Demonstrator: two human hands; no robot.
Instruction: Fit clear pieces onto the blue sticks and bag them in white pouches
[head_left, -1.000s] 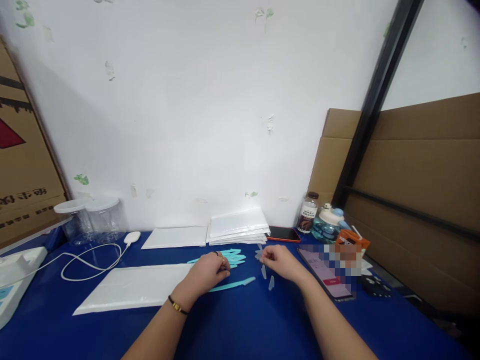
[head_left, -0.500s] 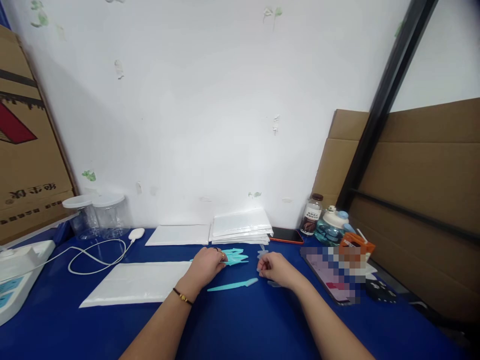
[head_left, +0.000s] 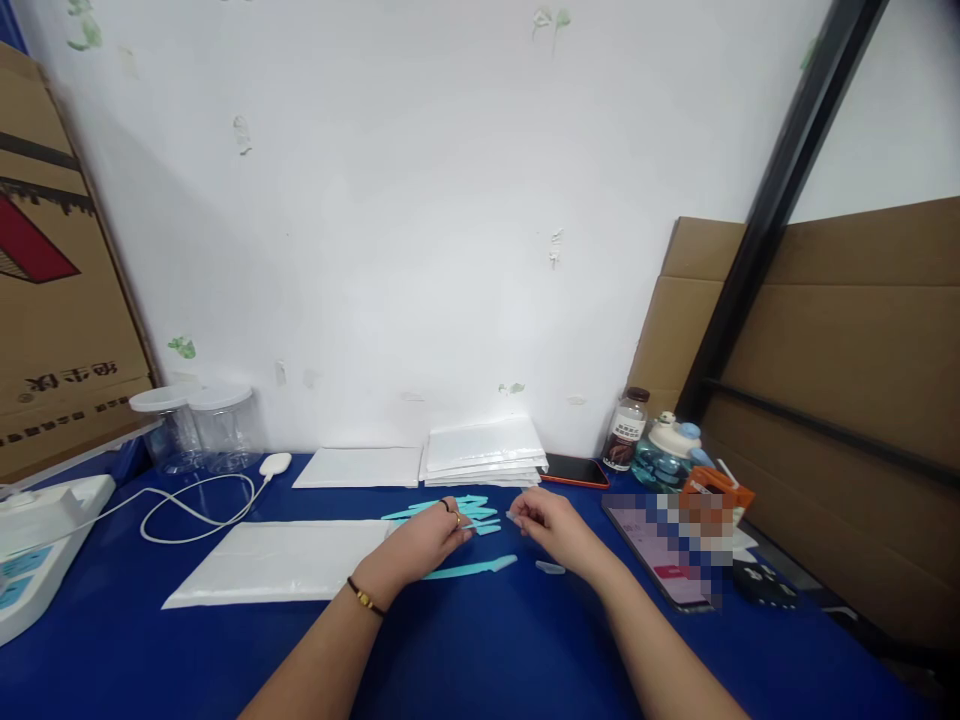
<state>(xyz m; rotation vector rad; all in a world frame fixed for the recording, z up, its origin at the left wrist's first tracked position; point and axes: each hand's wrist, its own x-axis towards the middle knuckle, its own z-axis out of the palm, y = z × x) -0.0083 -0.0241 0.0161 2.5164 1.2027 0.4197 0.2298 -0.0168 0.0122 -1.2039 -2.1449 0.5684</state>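
Note:
My left hand (head_left: 424, 540) is closed over the near side of a loose pile of teal eyebrow razors (head_left: 466, 506). One razor's end (head_left: 489, 529) sticks out past its fingertips, and the handle is hidden under the hand. With thumb and finger pinched, my right hand (head_left: 551, 522) holds a small clear cap (head_left: 513, 517), just right of the pile. Another clear cap (head_left: 550, 567) lies on the blue tabletop below that hand. A single teal razor (head_left: 480, 568) rests nearer me, its left end partly behind my left wrist.
A white padded mailer (head_left: 277, 562) lies to the left, with another mailer (head_left: 356, 467) and a mailer stack (head_left: 486, 450) along the wall. On the right are phones (head_left: 576, 470), a brown bottle (head_left: 625, 430) and a water bottle (head_left: 665, 450). Clear jars (head_left: 225, 430) and a white cable (head_left: 161, 515) sit left.
My left hand has shifted slightly right and toward me, with a razor end now showing at its fingertips. My right hand has moved up and left a little, uncovering the loose cap.

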